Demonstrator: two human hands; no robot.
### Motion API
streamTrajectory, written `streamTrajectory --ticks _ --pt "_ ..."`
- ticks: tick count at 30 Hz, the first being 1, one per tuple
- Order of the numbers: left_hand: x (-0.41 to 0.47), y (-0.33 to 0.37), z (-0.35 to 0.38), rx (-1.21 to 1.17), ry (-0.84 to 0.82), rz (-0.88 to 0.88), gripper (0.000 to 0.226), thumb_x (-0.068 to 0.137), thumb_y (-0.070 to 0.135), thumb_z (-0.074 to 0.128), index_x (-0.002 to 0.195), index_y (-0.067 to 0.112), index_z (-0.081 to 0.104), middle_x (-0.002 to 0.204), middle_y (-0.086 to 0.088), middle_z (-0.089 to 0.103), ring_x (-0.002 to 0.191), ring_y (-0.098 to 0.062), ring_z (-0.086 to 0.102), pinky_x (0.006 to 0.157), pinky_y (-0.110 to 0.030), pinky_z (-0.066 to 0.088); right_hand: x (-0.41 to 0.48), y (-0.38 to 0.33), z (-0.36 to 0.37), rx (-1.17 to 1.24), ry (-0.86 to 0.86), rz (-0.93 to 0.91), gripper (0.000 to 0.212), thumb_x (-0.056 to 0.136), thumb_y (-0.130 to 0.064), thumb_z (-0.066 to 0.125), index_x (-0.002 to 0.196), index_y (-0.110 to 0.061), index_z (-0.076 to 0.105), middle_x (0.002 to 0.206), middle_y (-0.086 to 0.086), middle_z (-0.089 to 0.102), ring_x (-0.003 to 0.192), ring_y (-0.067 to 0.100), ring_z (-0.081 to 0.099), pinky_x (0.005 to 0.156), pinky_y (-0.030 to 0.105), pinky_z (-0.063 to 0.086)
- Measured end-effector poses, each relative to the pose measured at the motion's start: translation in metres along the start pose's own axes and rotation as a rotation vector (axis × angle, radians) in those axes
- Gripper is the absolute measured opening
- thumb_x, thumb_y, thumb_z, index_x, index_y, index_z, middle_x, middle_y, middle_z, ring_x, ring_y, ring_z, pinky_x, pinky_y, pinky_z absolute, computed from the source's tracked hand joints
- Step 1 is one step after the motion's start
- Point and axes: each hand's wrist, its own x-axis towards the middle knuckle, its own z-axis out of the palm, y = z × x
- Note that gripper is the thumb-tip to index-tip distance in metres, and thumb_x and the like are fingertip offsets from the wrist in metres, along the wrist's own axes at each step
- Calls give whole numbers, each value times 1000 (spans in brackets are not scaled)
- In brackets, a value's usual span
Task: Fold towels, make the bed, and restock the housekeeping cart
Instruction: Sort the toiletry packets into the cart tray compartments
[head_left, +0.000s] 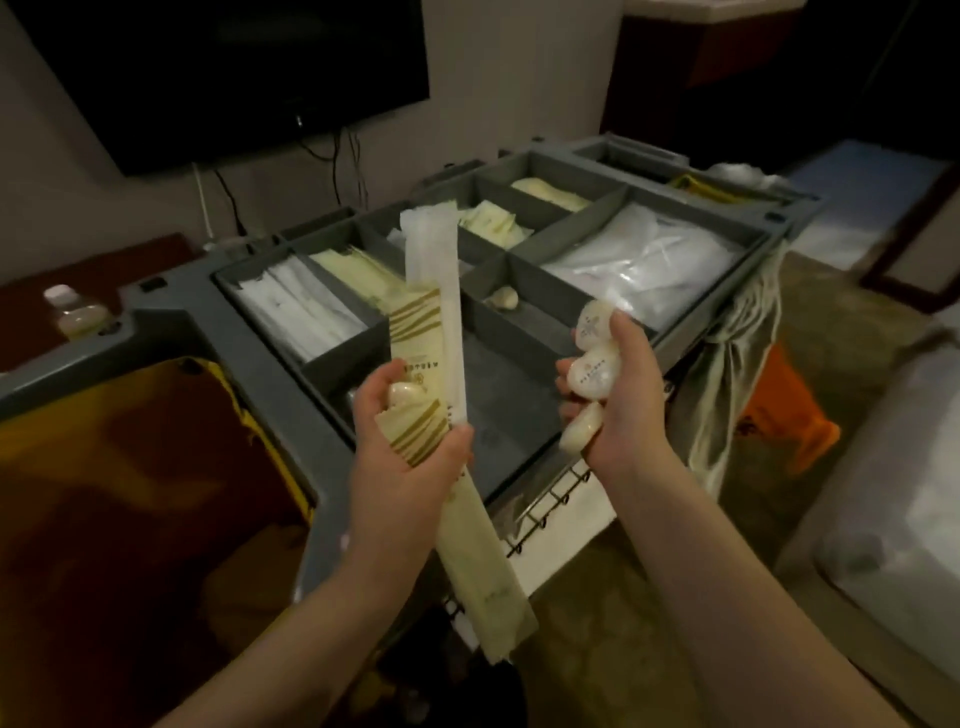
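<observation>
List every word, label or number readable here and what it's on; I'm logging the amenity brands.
Nothing can be read.
Striped cream sachet in left hand: a row of print, too blurred.
Round wrapped soaps in right hand: emblem and a print line, too blurred.
Long cream sachet: faint marks, too small.

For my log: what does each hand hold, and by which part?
Left hand: long packets, near their middle. Right hand: three round soaps, by their edges.

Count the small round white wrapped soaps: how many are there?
5 soaps: three in the right hand, one in the left hand, one loose in the grey plastic cart tray. More may be hidden.
</observation>
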Motion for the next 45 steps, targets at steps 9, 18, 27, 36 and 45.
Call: streamTrajectory --ticks 9,18,27,36,45 --pt "101 1 63 -53 101 16 60 83 6 66 120 45 41 116 11 54 88 -8 65 66 -20 55 146 -43 20 -1560 -222 -356 40 90 -50 53 119 -23 48 99 0 59 90 17 57 73 31 44" --pt "114 -2 94 -4 543 22 55 85 4 63 122 39 40 115 3 56 88 -11 64 68 -28 54 207 -18 33 -2162 -511 -656 47 97 -25 42 140 -8 33 123 10 58 110 25 57 79 31 42" --pt "89 10 128 76 835 95 58 85 5 63 127 35 37 106 12 55 78 -6 63 59 -19 53 219 -27 21 -2256 -901 -821 39 99 -29 36 133 -9 35 134 18 40 119 30 41 95 33 35" --pt "93 5 127 25 825 97 56 85 5 63 126 34 38 105 11 56 77 -6 62 60 -19 53 220 -72 24 -1489 -897 -561 24 98 -29 43 115 -18 56 99 -2 59 89 16 54 72 28 41" --pt "107 -7 114 -32 746 73 55 85 5 63 127 32 39 112 4 55 81 -10 62 60 -20 52 212 -80 13 -1371 -808 -237 18 98 -24 44 91 -16 59 80 -2 58 72 12 53 61 25 40"
